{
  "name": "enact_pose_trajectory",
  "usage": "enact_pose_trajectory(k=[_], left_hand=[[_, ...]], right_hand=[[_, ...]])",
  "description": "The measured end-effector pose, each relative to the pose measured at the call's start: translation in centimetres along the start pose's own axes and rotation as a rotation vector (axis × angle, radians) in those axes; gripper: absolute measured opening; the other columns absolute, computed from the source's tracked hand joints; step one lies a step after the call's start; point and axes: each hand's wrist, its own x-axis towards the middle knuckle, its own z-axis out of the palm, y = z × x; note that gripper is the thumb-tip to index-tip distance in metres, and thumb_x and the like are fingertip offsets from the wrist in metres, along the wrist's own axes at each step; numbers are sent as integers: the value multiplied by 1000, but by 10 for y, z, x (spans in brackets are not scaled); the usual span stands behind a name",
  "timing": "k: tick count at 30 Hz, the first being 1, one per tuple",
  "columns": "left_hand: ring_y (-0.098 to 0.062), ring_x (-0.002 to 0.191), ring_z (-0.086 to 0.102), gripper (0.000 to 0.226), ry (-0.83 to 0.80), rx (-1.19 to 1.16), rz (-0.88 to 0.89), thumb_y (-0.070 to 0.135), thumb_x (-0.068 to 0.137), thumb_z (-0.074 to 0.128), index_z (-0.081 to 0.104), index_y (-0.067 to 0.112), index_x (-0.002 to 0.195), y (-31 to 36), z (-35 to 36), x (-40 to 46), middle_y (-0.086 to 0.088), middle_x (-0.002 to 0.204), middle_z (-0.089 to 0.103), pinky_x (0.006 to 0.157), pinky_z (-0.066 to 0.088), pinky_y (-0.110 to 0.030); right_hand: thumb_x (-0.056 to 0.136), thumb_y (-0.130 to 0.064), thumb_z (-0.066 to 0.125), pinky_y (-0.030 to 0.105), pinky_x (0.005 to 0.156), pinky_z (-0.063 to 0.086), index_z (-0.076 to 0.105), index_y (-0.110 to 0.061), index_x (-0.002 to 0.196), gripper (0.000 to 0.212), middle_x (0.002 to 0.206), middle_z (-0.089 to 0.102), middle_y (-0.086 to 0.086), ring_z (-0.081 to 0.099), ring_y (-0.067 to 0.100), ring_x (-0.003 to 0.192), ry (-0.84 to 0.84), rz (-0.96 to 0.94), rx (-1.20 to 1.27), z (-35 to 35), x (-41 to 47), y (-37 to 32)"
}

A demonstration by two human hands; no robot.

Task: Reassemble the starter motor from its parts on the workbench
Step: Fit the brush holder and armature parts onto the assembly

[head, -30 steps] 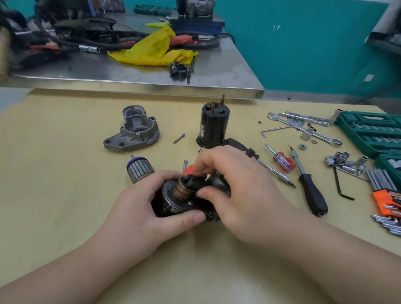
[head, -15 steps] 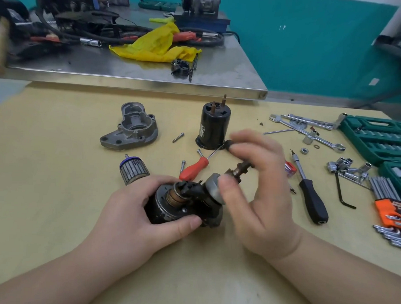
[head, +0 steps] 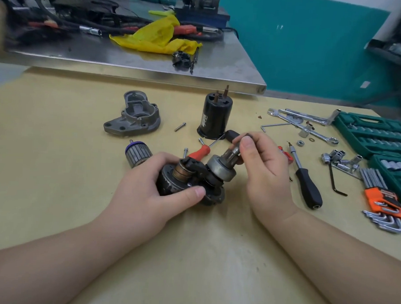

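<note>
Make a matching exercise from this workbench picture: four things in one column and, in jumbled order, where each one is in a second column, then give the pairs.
Things:
1. black cylinder
2. grey metal housing
3. orange holder of hex keys
4. yellow cloth

Places:
A. on the steel table at the back
B. lying at the right edge of the bench
C. standing upright behind the hands, two pins on top
D. lying left of the black cylinder

Pairs: 1-C, 2-D, 3-B, 4-A
</note>
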Motion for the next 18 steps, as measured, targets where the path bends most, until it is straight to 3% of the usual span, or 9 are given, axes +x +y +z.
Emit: enact_pose_trajectory(k=[3, 8, 12, 18], left_hand=[[-2, 90, 71, 55, -6, -6, 15, 72, 60, 77, 66, 47, 108, 0, 1, 0, 19, 98, 76, 70, 47, -12], [4, 97, 68, 52, 1, -14, 42, 69, 62, 79, 64, 48, 108, 0, 2, 0, 28, 103, 73, 74, 43, -4], [5, 98, 69, 52, 3, -40, 25, 63, 65, 83, 69, 42, 111, -3, 2, 2, 28, 103, 74, 75, 45, -4], [5, 92, 69, 48, -4, -67, 16, 60, 66, 84, 71, 40, 108, -1, 2, 2, 25, 100, 75, 74, 46, -5]], right_hand=[[108, -24, 57, 26, 76, 52, 64, -5, 94, 25, 83, 65, 7, 60, 10, 80, 28, 13, -2, 2, -2, -6], [97, -38, 63, 25, 70, 50, 65, -10, 92, 29, 83, 65, 7, 58, 12, 75, 44, 68, -3, 5, -2, -16], [108, -27, 60, 17, 68, 50, 68, -4, 99, 26, 81, 64, -4, 58, 8, 75, 62, 97, -76, 5, -1, -16], [111, -22, 55, 15, 68, 50, 72, -13, 102, 22, 79, 66, -18, 60, 1, 74, 87, 97, -121, 7, -3, -17]])
